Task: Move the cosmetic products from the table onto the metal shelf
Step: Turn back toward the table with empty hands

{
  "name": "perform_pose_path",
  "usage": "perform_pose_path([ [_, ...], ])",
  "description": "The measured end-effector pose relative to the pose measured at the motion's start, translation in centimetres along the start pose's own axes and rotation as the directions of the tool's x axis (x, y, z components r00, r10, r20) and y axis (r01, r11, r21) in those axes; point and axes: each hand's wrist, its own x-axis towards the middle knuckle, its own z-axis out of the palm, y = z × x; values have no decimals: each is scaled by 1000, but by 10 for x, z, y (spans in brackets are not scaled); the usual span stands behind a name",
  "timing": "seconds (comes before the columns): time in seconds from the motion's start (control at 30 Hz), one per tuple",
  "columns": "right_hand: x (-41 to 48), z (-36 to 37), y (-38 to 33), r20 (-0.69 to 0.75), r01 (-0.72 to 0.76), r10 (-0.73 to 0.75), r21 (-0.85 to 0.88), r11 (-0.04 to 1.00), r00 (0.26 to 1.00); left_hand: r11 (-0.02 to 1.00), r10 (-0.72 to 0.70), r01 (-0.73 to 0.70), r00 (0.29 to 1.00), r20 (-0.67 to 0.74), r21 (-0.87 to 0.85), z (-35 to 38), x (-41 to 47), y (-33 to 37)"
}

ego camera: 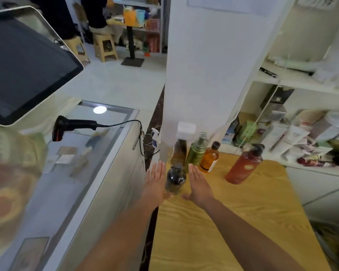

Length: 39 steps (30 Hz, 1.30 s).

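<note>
- I am at the pick-up step. The small dark bottle [175,179] is the one I am going for. It stands upright on the yellow wood table [233,222], not lifted yet.
- The bottle sits right between my two sets of fingers. The left hand [155,184] is just beside it on one side and the right hand [199,185] on the other.
- All the fingers [159,171] are straight and flat and hold nothing. I cannot tell if the left palm touches the bottle.
- Next, I think I must curl the fingers round the bottle and lift it straight up, so it does not tip.
- Just past my fingertips stand a brown bottle with a white cap [181,147], a green bottle [196,153] and an orange bottle [209,157]. A red bottle [243,167] is off past the right fingers.
- Well past the right fingers is a white shelf [301,83]. I cannot tell if it is the metal one.
</note>
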Motion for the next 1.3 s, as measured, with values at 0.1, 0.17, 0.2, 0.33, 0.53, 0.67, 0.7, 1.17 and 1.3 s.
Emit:
perform_pose_path([
  [0.1, 16, 7, 0, 53, -14, 15, -20, 1000, 998, 999, 37, -36, 999, 26, -34, 5, 19, -1],
  [0.17, 25, 12, 1, 90, -30, 30, 1, 1000, 995, 996, 70, -70, 997, 14, -48, 11, 30, -3],
  [0.2, 29, 14, 0, 104, -47, 44, 30, 998, 994, 994, 85, -85, 996, 4, -67, 14, 36, -4],
  [0.33, 39, 18, -6, 172, -223, 176, 316, 922, 969, 956, 106, -104, 994, -7, -274, 26, 48, -6],
  [0.53, 39, 28, -11, 162, -296, 248, 565, 770, 955, 798, 30, -16, 999, 13, -602, 31, 46, 0],
  [0.67, 36, 27, -7, 178, -296, 238, 623, 724, 955, 766, 5, 8, 1000, 19, -643, 29, 41, 8],
  [0.7, 33, 28, -6, 185, -308, 247, 631, 712, 951, 766, 4, 10, 1000, 20, -643, 30, 39, 10],
  [1.17, -67, 42, 36, 276, -437, 347, 682, 586, 896, 850, 131, -40, 982, 138, -525, 47, -28, 81],
  [1.3, -119, 44, 56, 272, -464, 395, 688, 557, 878, 874, 224, -125, 961, 160, -469, 57, -54, 116],
])
